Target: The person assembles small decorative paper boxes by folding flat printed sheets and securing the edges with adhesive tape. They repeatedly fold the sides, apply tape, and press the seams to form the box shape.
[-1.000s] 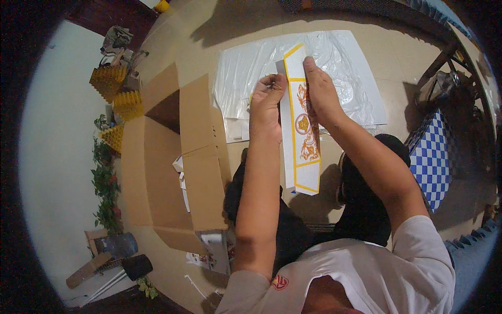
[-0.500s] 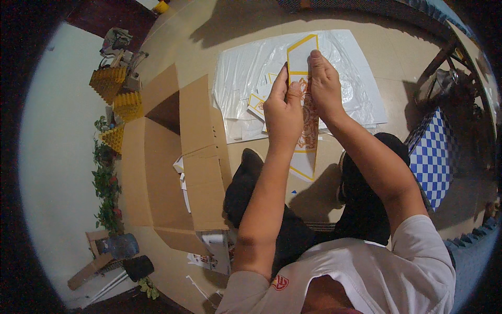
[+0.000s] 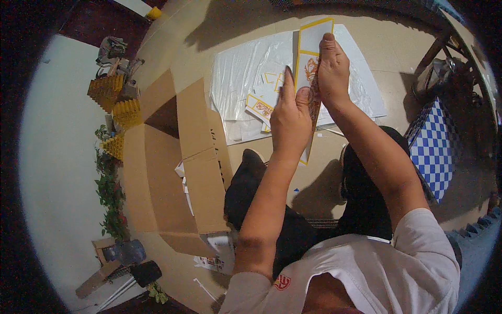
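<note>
A white card strip (image 3: 308,65) with yellow borders and an orange-brown pattern is held up lengthwise between both hands, over the floor (image 3: 319,201). The left hand (image 3: 293,118) has a narrow grip along its left side, thumb on the front; the right hand (image 3: 333,73) has its grip closed on the right edge, thumb pointing up. Behind them, smaller printed pieces (image 3: 260,107) lie on white sheets (image 3: 243,60) partly under clear plastic. An open cardboard box (image 3: 198,178) stands left; a blue-and-white checked panel (image 3: 433,152) leans right.
</note>
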Demonstrator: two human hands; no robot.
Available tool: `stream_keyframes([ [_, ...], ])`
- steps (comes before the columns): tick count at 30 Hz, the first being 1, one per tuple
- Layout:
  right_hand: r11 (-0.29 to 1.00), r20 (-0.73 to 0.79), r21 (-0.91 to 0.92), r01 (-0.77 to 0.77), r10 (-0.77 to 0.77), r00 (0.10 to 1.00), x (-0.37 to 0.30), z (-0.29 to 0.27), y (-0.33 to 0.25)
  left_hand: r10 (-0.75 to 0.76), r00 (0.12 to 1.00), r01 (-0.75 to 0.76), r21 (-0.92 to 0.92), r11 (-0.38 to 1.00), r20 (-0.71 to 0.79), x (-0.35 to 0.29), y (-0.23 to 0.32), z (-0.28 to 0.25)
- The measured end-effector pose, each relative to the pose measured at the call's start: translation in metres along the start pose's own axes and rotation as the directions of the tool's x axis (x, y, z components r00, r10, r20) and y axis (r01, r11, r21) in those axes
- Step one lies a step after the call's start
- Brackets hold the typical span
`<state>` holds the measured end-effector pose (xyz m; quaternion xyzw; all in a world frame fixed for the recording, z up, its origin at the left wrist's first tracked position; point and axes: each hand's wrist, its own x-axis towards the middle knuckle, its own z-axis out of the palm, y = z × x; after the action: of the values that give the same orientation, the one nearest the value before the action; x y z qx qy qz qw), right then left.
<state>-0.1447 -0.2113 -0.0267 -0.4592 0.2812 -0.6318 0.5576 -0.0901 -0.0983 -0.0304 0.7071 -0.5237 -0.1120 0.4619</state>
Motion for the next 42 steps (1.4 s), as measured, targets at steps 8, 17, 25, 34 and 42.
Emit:
stream_keyframes([
  [8, 0.999, -0.042, -0.016, 0.046, -0.047, 0.998, 0.013, -0.006, -0.01, 0.201, 0.979, -0.184, 0.319, 0.93, -0.021, 0.004, 0.003, -0.014],
  [17, 0.996, -0.136, 0.078, 0.034, -0.023, 0.99, 0.03, -0.021, -0.015, -0.156, 0.972, 0.158, 0.003, 0.987, 0.177, -0.007, 0.011, -0.011],
  [25, 0.996, -0.129, 0.088, 0.009, 0.003, 0.992, 0.045, -0.036, -0.007, 0.096, 0.995, -0.093, -0.186, 0.978, 0.009, 0.0, -0.006, -0.015],
  [34, 0.99, -0.283, 0.143, 0.0, 0.041, 0.958, 0.063, -0.05, -0.008, -0.139, 0.99, 0.131, -0.313, 0.941, -0.003, -0.005, 0.009, -0.035],
  [42, 0.989, -0.269, 0.144, 0.039, 0.001, 0.963, 0.064, -0.053, -0.004, -0.127, 0.988, 0.149, -0.314, 0.938, 0.089, -0.009, 0.012, -0.032],
])
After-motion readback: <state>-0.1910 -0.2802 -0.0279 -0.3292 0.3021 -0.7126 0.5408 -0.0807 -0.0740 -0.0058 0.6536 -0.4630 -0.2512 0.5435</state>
